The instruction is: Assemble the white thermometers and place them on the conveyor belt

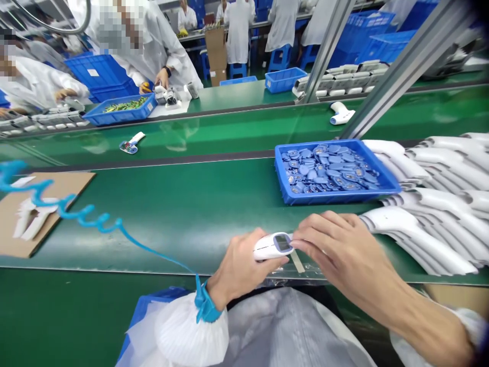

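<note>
My left hand (244, 262) is wrapped around a white infrared thermometer (267, 247), its grey display framed in blue and turned to the right. The fingers of my right hand (334, 244) are pinched together at the display end, touching its edge; whatever may be between the fingertips is too small to make out. Around my left wrist sits a blue wrist strap (208, 304) with a coiled blue cord (99, 223). Beyond my right hand stands a blue tray (284, 196) full of small blue plastic parts (328, 165).
White curved housings (428, 224) are stacked at the right. Cardboard (82, 186) with white shell pieces (32, 216) lies at the left. Across the green belt (214, 132), holding a circuit-board part (132, 143) and a white thermometer body (341, 113), a co-worker (153, 46) handles parts. A metal post (405, 66) slants at right.
</note>
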Demonstrator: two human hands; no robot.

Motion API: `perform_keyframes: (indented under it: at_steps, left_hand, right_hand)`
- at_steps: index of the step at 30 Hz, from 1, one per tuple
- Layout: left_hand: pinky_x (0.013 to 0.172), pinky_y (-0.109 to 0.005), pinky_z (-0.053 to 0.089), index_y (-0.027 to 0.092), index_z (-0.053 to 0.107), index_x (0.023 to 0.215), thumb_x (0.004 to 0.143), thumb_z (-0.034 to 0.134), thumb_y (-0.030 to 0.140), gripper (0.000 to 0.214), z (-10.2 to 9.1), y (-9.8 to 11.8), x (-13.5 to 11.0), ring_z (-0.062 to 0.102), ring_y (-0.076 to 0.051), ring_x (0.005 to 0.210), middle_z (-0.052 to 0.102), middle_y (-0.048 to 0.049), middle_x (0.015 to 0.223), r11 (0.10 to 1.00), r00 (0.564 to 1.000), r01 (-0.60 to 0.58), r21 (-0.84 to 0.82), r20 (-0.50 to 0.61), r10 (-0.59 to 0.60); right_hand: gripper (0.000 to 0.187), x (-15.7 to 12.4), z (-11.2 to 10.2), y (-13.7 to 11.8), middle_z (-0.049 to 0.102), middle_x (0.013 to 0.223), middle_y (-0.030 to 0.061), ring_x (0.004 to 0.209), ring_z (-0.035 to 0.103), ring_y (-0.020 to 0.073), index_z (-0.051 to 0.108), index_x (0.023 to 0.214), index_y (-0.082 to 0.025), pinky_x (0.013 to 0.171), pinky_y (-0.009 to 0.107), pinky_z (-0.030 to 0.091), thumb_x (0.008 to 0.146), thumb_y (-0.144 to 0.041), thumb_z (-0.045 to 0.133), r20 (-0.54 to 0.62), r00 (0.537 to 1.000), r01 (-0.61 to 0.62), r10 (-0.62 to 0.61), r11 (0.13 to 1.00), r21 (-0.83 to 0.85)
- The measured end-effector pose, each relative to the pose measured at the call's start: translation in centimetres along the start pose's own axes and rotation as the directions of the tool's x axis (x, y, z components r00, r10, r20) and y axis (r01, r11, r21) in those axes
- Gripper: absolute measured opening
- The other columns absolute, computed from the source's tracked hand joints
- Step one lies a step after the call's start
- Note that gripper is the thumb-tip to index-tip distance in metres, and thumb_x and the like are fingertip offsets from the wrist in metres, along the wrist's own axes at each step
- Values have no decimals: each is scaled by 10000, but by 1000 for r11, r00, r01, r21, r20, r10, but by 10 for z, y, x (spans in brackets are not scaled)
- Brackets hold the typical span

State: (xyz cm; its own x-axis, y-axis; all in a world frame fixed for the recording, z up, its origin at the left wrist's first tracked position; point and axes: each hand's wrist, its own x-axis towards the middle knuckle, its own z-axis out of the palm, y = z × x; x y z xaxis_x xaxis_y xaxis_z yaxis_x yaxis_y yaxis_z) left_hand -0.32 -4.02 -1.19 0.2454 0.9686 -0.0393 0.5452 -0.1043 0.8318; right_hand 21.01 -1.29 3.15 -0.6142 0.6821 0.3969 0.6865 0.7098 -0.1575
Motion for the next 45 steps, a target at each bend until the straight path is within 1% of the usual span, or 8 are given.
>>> perform_keyframes:
  at_steps: [6, 11, 14, 17, 20, 29, 34, 45]
  left_hand:
    - [688, -253, 388, 215, 649, 987, 872, 752, 403, 244, -12, -5, 7, 580, -136, 760, 677, 32, 862, 996, 996, 51, 70, -82, -46]
    - [600, -237, 350, 202, 640, 939, 838, 763, 450, 294, -27, 1, 4, 516, -118, 669, 639, 52, 767, 975, 973, 214, -53, -74, -218]
    - [589, -240, 343, 199, 641, 921, 845, 745, 458, 289, -28, 6, 3, 512, -121, 661, 639, 44, 756, 974, 973, 221, -42, -54, -223]
    - [592, -253, 349, 201, 653, 903, 841, 738, 482, 299, -24, 11, 7, 535, -132, 659, 653, 29, 751, 980, 979, 199, 4, -46, -199]
    - [590, -261, 379, 199, 672, 943, 863, 690, 395, 212, -15, 14, 10, 603, -149, 683, 701, 2, 812, 990, 991, 137, -34, -8, -137]
    - [617, -389, 469, 138, 676, 979, 813, 571, 237, 220, 1, 11, 9, 692, -308, 688, 734, -134, 794, 970, 998, 54, 238, -50, -43]
    - [612, -306, 456, 184, 614, 982, 844, 691, 454, 313, -9, 10, 17, 681, -215, 725, 742, -50, 903, 996, 996, 90, -1, -15, -90]
    - [569, -295, 400, 195, 536, 985, 926, 608, 427, 251, 13, -2, 7, 665, -204, 661, 693, -48, 799, 989, 993, 17, 148, -115, 1]
  right_hand:
    - [306, 14, -39, -13, 664, 843, 47, 758, 549, 225, 616, 846, -219, 699, 406, 301, 1057, -252, 396, -88, 995, 10, -35, 963, -269]
    - [475, -32, 9, 57, 628, 768, 77, 695, 565, 243, 597, 794, -221, 600, 393, 319, 1074, -399, 257, -28, 986, -167, 167, 929, -331]
    - [400, -43, 35, 72, 675, 1053, 170, 852, 645, 300, 650, 1113, -169, 633, 415, 427, 1052, -437, 359, -108, 947, -319, 302, 922, -221]
    - [273, -10, 34, 36, 684, 1143, 106, 1038, 654, 264, 650, 1168, -222, 869, 395, 507, 1000, -414, 556, -206, 924, -287, 322, 941, 181]
    - [262, 38, 34, -17, 682, 878, 29, 789, 637, 160, 666, 864, -225, 721, 293, 489, 1012, -408, 552, -109, 947, -224, 301, 865, 450]
    - [537, 68, 64, -42, 395, 484, -30, 480, 334, 89, 363, 498, -204, 518, 312, 253, 1019, -248, 485, -371, 886, -160, 278, 935, 316]
    - [534, 66, 54, -32, 501, 516, -17, 488, 428, 90, 513, 530, -198, 533, 298, 289, 1031, -379, 485, -244, 829, -353, 503, 810, 469]
    - [589, 62, 46, -17, 628, 557, 5, 528, 570, 130, 620, 550, -214, 568, 287, 401, 1029, -503, 436, -4, 867, -406, 498, 711, 575]
